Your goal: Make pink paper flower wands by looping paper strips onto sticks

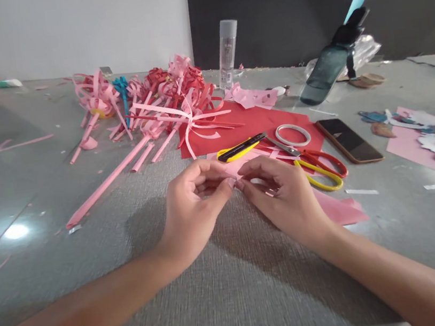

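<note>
I am pinching a small piece of pink paper [239, 173] between both hands, my left hand [193, 207] and my right hand [283, 197] meeting fingertip to fingertip just above the grey surface [235, 290]; the fingers are curling closed on it, though how the paper is folded is hard to tell behind them. The paper is sitting at the middle of the view, right where my thumbs are touching.

Just past my hands at 12 o'clock, a yellow utility knife [240, 149] is lying on a red sheet [252, 123], with a ring of tape [293, 134] beside it at 1 o'clock. Scissors with red and yellow handles [319, 167] are lying close by my right hand at 2 o'clock, and a dark phone [348, 140] is resting a little beyond them. A pink sheet [341, 210] is showing under my right wrist at 3 o'clock.

At 11 o'clock a heap of pink and red paper flowers [160, 98] on rolled stems is crowding the surface, with one long pink stem [107, 184] reaching toward my left hand. A clear bottle [228, 53] is standing upright at 12 o'clock, far back, and a dark bottle [329, 69] is leaning at 1 o'clock.
</note>
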The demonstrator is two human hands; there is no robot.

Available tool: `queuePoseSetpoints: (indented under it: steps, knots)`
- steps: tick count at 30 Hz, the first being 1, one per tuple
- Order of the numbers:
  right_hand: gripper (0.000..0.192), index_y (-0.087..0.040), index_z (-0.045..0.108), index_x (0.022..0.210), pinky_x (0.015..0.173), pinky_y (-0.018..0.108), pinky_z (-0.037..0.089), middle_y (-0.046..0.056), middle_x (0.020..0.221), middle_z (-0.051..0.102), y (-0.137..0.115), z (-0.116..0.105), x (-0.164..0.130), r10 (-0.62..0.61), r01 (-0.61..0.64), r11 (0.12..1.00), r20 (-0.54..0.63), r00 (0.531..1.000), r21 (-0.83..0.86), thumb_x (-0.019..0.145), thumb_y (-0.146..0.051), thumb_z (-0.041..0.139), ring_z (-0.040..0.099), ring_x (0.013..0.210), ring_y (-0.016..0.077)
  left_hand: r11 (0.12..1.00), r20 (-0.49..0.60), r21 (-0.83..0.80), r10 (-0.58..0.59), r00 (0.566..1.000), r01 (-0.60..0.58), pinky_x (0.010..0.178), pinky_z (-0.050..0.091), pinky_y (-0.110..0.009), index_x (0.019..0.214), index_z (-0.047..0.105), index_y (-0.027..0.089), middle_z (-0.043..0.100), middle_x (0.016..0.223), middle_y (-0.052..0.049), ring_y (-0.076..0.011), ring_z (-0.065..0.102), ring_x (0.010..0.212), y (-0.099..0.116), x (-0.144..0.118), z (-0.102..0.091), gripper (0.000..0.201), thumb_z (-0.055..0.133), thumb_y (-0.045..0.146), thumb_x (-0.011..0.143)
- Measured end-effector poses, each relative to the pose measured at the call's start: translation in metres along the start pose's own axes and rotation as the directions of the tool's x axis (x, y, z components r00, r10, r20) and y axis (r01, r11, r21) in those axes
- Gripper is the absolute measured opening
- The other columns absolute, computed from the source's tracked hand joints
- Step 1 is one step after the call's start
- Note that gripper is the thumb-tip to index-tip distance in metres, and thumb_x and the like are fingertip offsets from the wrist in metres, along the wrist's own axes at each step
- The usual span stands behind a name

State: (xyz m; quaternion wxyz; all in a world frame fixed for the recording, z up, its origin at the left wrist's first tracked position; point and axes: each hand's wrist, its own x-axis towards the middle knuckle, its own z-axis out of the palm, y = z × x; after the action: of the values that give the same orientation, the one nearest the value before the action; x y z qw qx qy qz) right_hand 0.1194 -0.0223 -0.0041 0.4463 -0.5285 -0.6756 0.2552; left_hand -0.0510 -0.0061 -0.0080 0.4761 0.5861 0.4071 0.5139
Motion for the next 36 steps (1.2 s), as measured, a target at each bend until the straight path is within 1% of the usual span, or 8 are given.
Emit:
queuePoseSetpoints:
  steps: [4,9,14,18,23,30,33,36]
  knots:
    - [0.014,-0.022,0.07,0.101,0.056,0.025,0.048,0.003,0.088,0.076,0.001,-0.003,-0.001,0.035,-0.032,0.997,0.036,0.999,-0.075,0.088,-0.023,0.066,0.067,0.068,0.015,1.0,-0.042,-0.016,0.019,0.999,-0.02,0.079,0.06,-0.024,0.091,0.067,0.019,0.076,0.093,-0.003,-0.015,0.074,0.085,0.001,0.0,-0.001,0.011,0.077,0.024,0.087]
    - [0.012,-0.021,0.074,0.091,0.05,0.024,0.039,-0.002,0.07,0.068,-0.003,-0.006,-0.001,0.049,-0.041,0.994,0.068,0.997,-0.104,0.091,-0.024,0.063,0.053,0.055,0.0106,0.999,-0.1,-0.025,0.028,0.995,-0.03,0.079,0.061,-0.025,0.091,0.067,0.019,0.076,0.097,-0.004,-0.0152,0.073,0.085,0.001,0.001,-0.002,0.013,0.078,0.024,0.086]
    - [0.014,-0.02,0.075,0.086,0.047,0.024,0.032,-0.004,0.062,0.062,-0.006,-0.009,0.001,0.037,-0.034,0.992,0.021,0.999,-0.122,0.09,-0.021,0.062,0.049,0.05,0.0087,0.999,-0.063,-0.01,0.037,0.997,-0.038,0.086,0.061,-0.029,0.093,0.068,0.019,0.076,0.101,-0.005,-0.0172,0.073,0.091,0.0,0.0,-0.002,0.013,0.077,0.025,0.088]
    - [0.012,-0.021,0.074,0.083,0.05,0.023,0.034,-0.005,0.063,0.063,-0.004,-0.009,0.002,0.019,-0.017,0.988,0.011,1.0,-0.153,0.088,-0.021,0.064,0.05,0.052,0.0088,0.999,0.045,0.035,0.015,0.999,-0.016,0.085,0.058,-0.026,0.095,0.069,0.02,0.075,0.1,-0.004,-0.0176,0.072,0.095,-0.001,0.001,-0.001,0.013,0.078,0.025,0.087]
    - [0.014,-0.021,0.076,0.087,0.055,0.025,0.04,-0.003,0.067,0.069,-0.003,-0.01,0.0,-0.046,0.056,0.977,0.055,0.997,-0.206,0.089,-0.02,0.062,0.055,0.056,0.0108,0.997,0.079,0.072,0.008,0.997,-0.013,0.076,0.057,-0.024,0.093,0.071,0.02,0.074,0.093,-0.003,-0.0163,0.071,0.089,-0.001,0.003,-0.002,0.012,0.079,0.026,0.086]
    - [0.015,-0.021,0.077,0.088,0.053,0.024,0.04,-0.003,0.067,0.071,-0.003,-0.01,0.0,-0.097,0.115,0.968,0.091,0.991,-0.221,0.091,-0.019,0.062,0.054,0.053,0.01,0.969,0.099,0.22,0.092,0.991,-0.112,0.075,0.057,-0.026,0.097,0.07,0.021,0.073,0.092,-0.003,-0.0163,0.071,0.084,-0.004,0.003,-0.004,0.007,0.072,0.024,0.09]
    - [0.016,-0.02,0.077,0.087,0.058,0.025,0.045,-0.001,0.074,0.075,0.001,-0.009,0.001,-0.192,0.207,0.947,0.086,0.978,-0.245,0.091,-0.015,0.063,0.06,0.059,0.0111,0.965,0.127,0.227,0.103,0.987,-0.13,0.077,0.056,-0.026,0.099,0.067,0.022,0.072,0.087,-0.001,-0.0154,0.07,0.081,-0.004,0.003,-0.005,0.008,0.067,0.018,0.092]
    - [0.018,-0.019,0.077,0.087,0.064,0.028,0.048,0.002,0.08,0.077,0.007,-0.007,0.001,-0.31,0.319,0.895,0.077,0.947,-0.313,0.092,-0.013,0.061,0.065,0.066,0.0137,0.987,0.149,0.133,0.071,0.986,-0.091,0.076,0.056,-0.027,0.099,0.065,0.021,0.069,0.082,0.0,-0.0152,0.069,0.079,-0.003,0.006,-0.004,0.008,0.067,0.018,0.092]
